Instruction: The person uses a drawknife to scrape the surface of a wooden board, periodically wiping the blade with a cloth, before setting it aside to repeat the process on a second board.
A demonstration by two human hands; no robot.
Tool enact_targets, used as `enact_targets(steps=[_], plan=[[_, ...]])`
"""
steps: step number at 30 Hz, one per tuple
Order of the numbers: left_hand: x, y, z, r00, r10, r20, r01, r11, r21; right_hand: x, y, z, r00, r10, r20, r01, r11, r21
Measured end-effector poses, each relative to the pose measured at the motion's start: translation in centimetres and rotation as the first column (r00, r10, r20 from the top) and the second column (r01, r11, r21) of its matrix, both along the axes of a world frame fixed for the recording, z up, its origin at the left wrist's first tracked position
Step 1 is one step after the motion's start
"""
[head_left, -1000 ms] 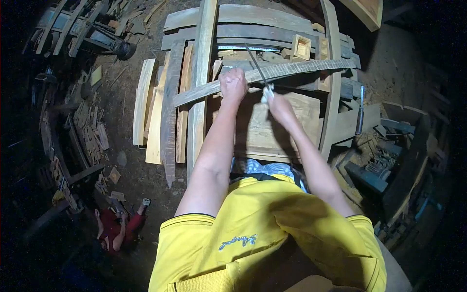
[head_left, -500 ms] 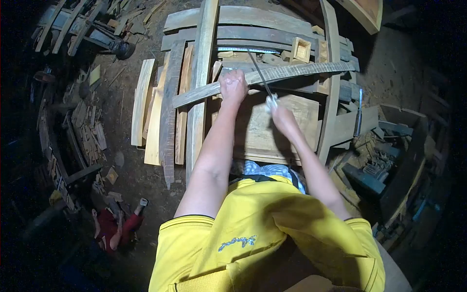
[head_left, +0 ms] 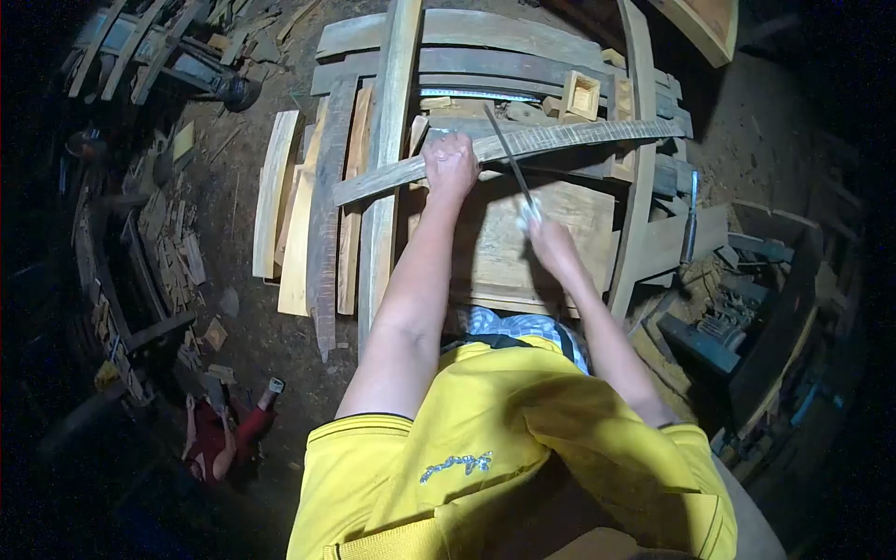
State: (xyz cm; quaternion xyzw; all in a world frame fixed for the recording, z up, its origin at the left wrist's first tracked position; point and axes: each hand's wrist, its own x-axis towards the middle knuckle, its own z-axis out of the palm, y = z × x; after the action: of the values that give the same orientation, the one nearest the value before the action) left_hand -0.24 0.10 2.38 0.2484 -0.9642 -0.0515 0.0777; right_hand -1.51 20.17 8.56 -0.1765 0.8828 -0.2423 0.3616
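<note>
My left hand (head_left: 452, 166) is wrapped around a curved wooden strip (head_left: 579, 135), left of its middle. The strip lies slantwise across two long upright-running beams, and many fine crosswise lines mark the right part of its face. My right hand (head_left: 553, 245) is closed around the pale handle of a handsaw (head_left: 510, 157). Its thin, dark blade, seen nearly edge-on, crosses the strip just right of my left hand. Whether the teeth are biting into the wood cannot be made out. Below the strip lies a broad wooden panel (head_left: 551, 233).
A long beam (head_left: 392, 112) and a second beam (head_left: 638, 168) support the strip. Small wooden boxes (head_left: 581, 95) stand behind it. Loose boards (head_left: 299, 243) lie at left. Machinery (head_left: 705, 341) sits at lower right. A person in red (head_left: 219, 439) is at lower left.
My right hand has drawn the handsaw back towards my body and slightly right. My left hand keeps its hold, and the wooden strip stays in place.
</note>
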Motion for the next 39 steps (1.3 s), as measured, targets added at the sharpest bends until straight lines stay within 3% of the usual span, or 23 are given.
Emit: enact_targets(steps=[3, 9, 13, 15, 18, 19, 20, 22, 25, 28, 31, 34, 36, 37, 39], plan=[[0.2, -0.1, -0.1, 1.000, -0.012, -0.016, 0.013, 0.999, 0.032, 0.5, 1.3, -1.4, 0.999, -0.005, -0.050, 0.001, 0.998, -0.071], [0.0, -0.1, 0.0, 0.999, -0.015, 0.038, 0.012, 0.998, 0.069, -4.8, -5.4, -5.8, 0.990, 0.030, -0.137, -0.049, 0.990, -0.135], [0.1, 0.0, 0.0, 1.000, -0.006, -0.011, 0.007, 0.997, 0.081, -0.4, -0.3, -1.1, 0.999, 0.028, -0.036, -0.027, 0.999, 0.021], [0.2, -0.1, -0.7, 1.000, 0.013, -0.008, -0.013, 0.999, 0.039, 1.3, 2.0, -0.8, 0.997, -0.036, -0.064, 0.029, 0.993, -0.118], [0.1, 0.1, -0.4, 1.000, 0.015, -0.019, -0.014, 0.999, 0.041, -1.5, 0.1, -4.8, 0.996, 0.066, -0.063, -0.069, 0.996, -0.060], [-0.1, 0.2, -0.2, 1.000, 0.007, -0.026, -0.006, 0.999, 0.036, -2.7, -2.7, -3.0, 0.999, 0.006, -0.040, -0.010, 0.995, -0.096], [-0.1, 0.2, -0.1, 1.000, 0.007, -0.006, -0.007, 0.999, 0.053, -3.8, -4.0, -4.7, 0.998, 0.020, -0.066, -0.034, 0.976, -0.213], [0.1, 0.1, 0.0, 1.000, -0.001, 0.025, -0.001, 0.998, 0.065, -4.6, -5.3, -5.4, 0.979, 0.071, -0.191, -0.093, 0.990, -0.109], [-0.1, 0.1, -0.2, 1.000, -0.006, -0.021, 0.006, 1.000, -0.001, -2.0, -2.1, -3.0, 0.999, -0.015, -0.046, 0.013, 0.999, -0.038], [0.2, 0.0, -0.3, 1.000, 0.014, 0.002, -0.014, 1.000, 0.008, 0.7, 1.2, -1.1, 0.998, -0.047, 0.037, 0.050, 0.995, -0.081], [0.0, 0.1, -0.1, 1.000, -0.006, -0.003, 0.006, 1.000, 0.015, -0.2, 0.5, -2.3, 0.997, 0.025, -0.067, -0.031, 0.995, -0.094], [0.0, 0.1, -0.4, 0.999, -0.026, -0.022, 0.027, 0.999, 0.017, -3.4, -3.5, -4.6, 0.998, -0.026, -0.062, 0.013, 0.978, -0.206], [0.0, -0.1, -0.9, 0.999, -0.023, -0.023, 0.022, 1.000, -0.020, -4.0, -4.4, -6.9, 0.982, 0.020, -0.190, -0.045, 0.990, -0.132], [0.0, 0.1, -0.6, 0.999, -0.023, -0.024, 0.023, 1.000, -0.019, -3.4, -3.5, -6.1, 0.998, -0.017, -0.059, 0.003, 0.975, -0.221], [0.1, 0.1, -0.1, 0.999, -0.034, -0.021, 0.034, 0.999, 0.003, -0.9, -0.6, -3.0, 0.998, -0.015, -0.056, 0.006, 0.988, -0.155]])
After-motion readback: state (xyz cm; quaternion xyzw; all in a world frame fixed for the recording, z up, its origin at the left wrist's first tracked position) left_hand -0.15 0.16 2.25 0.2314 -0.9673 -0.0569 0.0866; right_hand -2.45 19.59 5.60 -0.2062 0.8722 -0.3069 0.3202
